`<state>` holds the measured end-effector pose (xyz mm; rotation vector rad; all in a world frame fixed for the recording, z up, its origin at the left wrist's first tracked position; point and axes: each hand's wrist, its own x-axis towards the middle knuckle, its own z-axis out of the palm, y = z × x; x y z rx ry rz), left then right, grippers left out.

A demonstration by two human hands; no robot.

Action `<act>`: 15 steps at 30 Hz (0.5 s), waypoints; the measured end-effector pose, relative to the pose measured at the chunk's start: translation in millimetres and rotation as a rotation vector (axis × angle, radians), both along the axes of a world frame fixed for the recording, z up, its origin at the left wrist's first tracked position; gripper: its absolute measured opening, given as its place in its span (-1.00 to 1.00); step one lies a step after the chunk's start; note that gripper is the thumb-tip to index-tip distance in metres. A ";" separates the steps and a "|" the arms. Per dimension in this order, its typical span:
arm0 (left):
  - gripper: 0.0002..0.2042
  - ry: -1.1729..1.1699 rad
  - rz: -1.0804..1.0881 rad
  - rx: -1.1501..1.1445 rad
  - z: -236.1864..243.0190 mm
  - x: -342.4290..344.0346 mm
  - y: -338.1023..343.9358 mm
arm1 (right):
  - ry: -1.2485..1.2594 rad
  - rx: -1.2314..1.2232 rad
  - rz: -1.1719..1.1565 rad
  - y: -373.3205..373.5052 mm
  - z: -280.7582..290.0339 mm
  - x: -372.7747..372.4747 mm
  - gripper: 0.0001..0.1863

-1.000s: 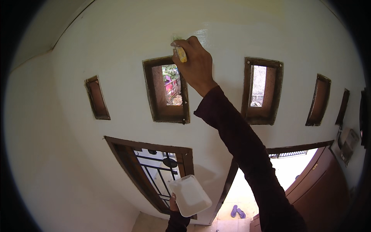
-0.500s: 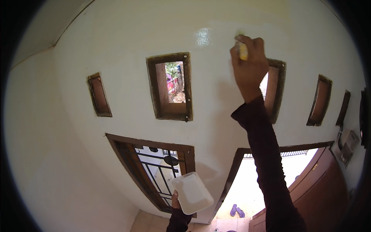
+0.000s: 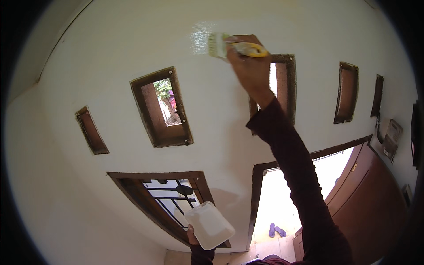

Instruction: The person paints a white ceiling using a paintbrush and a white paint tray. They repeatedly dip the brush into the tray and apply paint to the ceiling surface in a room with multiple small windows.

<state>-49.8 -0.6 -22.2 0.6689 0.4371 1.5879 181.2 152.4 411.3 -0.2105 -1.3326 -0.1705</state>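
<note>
High on the pale wall [image 3: 212,150], my right hand [image 3: 249,66] grips a paintbrush [image 3: 249,49] with a yellow handle. Its pale greenish bristles point left and appear to touch the wall, beside a shiny wet patch [image 3: 201,37]. Low down, my left hand [image 3: 192,236] holds a white rectangular tray [image 3: 210,225] by its left side. White paint seems to lie in the tray, though its level is hard to make out. The left fingers under the tray are mostly hidden.
Brown-framed openings [image 3: 161,108] pierce the wall below the brush. A barred window [image 3: 170,198] stands behind the tray. To the right are a bright doorway [image 3: 282,203], an open brown door [image 3: 371,216] and a wall-mounted box [image 3: 392,139]. Purple sandals [image 3: 277,230] lie on the floor outside.
My right hand has swung the brush leftward along the wall and turned it, so the bristles now point left. The left hand still holds the tray. The whole view has shifted and tilted.
</note>
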 end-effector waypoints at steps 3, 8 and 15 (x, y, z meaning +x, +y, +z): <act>-0.20 -0.028 0.009 -0.049 1.6 5.7 2.8 | 0.054 0.008 0.037 -13.1 -5.8 59.6 -0.84; -0.25 0.114 0.003 -0.004 6.8 10.2 12.4 | 0.161 -0.089 -0.199 -31.9 -4.9 142.9 -0.79; -0.27 0.067 -0.017 -0.102 18.9 23.8 9.4 | 0.195 -0.072 -0.568 -50.0 -9.7 197.6 -0.78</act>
